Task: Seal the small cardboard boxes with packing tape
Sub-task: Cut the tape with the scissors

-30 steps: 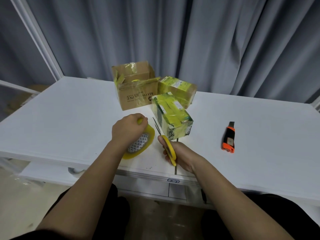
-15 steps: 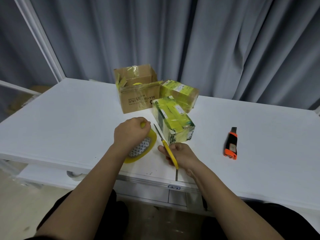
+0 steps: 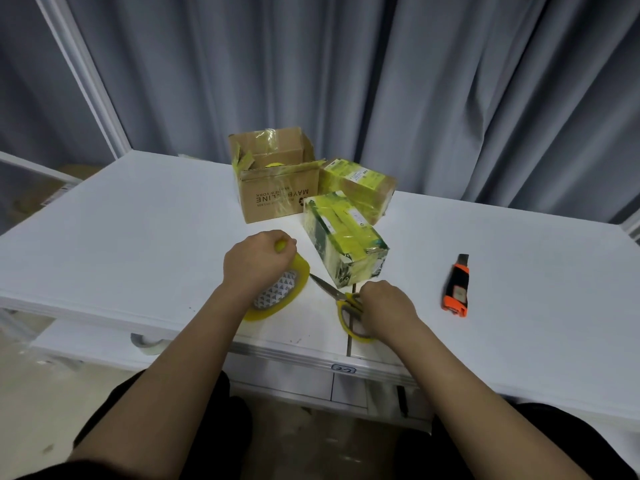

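The left hand [image 3: 256, 263] grips the yellow tape roll [image 3: 282, 295] on the table [image 3: 138, 237]; the right hand [image 3: 386, 306] holds scissors [image 3: 341, 299] (blades together) beside the taped small box [image 3: 344, 239].

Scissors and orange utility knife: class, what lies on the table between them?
Only the right hand, gripping the scissors; beyond it, bare white table up to the utility knife, head view.
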